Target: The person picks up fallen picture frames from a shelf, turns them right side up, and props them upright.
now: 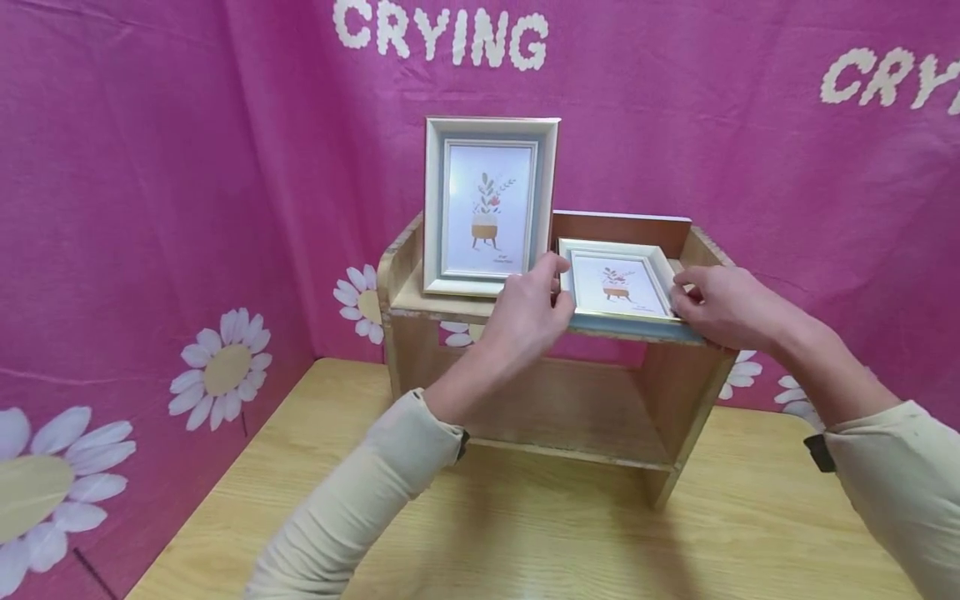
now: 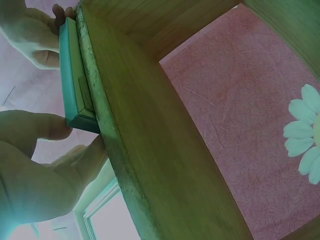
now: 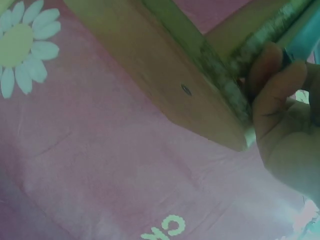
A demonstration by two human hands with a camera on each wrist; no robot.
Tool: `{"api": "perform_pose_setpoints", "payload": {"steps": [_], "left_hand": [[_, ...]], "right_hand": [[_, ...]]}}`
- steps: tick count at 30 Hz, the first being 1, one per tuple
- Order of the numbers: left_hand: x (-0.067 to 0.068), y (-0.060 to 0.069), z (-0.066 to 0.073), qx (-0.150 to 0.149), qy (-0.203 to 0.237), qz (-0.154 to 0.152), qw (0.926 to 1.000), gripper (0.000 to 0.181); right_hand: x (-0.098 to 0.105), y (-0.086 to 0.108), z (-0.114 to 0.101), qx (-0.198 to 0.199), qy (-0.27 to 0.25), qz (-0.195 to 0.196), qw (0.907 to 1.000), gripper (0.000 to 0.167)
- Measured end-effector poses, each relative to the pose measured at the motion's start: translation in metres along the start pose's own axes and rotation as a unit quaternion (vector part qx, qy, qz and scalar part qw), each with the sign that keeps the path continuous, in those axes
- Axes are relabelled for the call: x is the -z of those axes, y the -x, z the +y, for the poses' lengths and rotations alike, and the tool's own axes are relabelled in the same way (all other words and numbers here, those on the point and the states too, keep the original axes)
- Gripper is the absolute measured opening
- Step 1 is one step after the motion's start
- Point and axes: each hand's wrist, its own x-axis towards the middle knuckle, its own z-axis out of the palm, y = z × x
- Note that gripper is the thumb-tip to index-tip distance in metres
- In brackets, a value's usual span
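Observation:
On the top board of a small wooden shelf (image 1: 517,408), a pale picture frame (image 1: 615,282) lies face up, its print of a potted plant showing. My left hand (image 1: 528,304) holds its left side with bent fingers and thumb. At the opposite side my right hand (image 1: 727,307) grips the right edge near the front corner. Seen from below in the left wrist view, the frame (image 2: 74,75) rests along the board's front edge, between both hands. A second, similar picture frame (image 1: 491,208) stands upright to the left, just beyond my left hand.
The shelf stands on a light wooden table (image 1: 450,525). It has raised side panels (image 1: 708,250) and an open lower compartment. Behind and to the left hangs a pink cloth (image 1: 637,108) with white flowers and lettering.

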Motion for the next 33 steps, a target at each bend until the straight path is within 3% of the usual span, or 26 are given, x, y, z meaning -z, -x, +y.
{"api": "perform_pose_setpoints", "payload": {"steps": [8, 14, 25, 33], "left_hand": [[-0.004, 0.002, -0.002, 0.005, 0.012, 0.017, 0.9998, 0.032], [-0.008, 0.004, -0.005, -0.010, 0.032, 0.037, 0.9988, 0.026], [-0.014, 0.008, -0.009, -0.022, 0.055, 0.062, 0.9963, 0.022], [-0.018, 0.008, -0.012, -0.034, 0.047, 0.097, 0.9936, 0.020]], "right_hand": [[-0.009, 0.005, -0.001, -0.017, -0.017, 0.049, 0.9985, 0.028], [-0.012, 0.011, -0.001, -0.043, -0.060, 0.054, 0.9958, 0.029], [-0.017, 0.014, 0.000, -0.076, -0.077, 0.068, 0.9918, 0.036], [-0.026, 0.012, 0.000, -0.068, -0.058, 0.138, 0.9864, 0.037]]}}
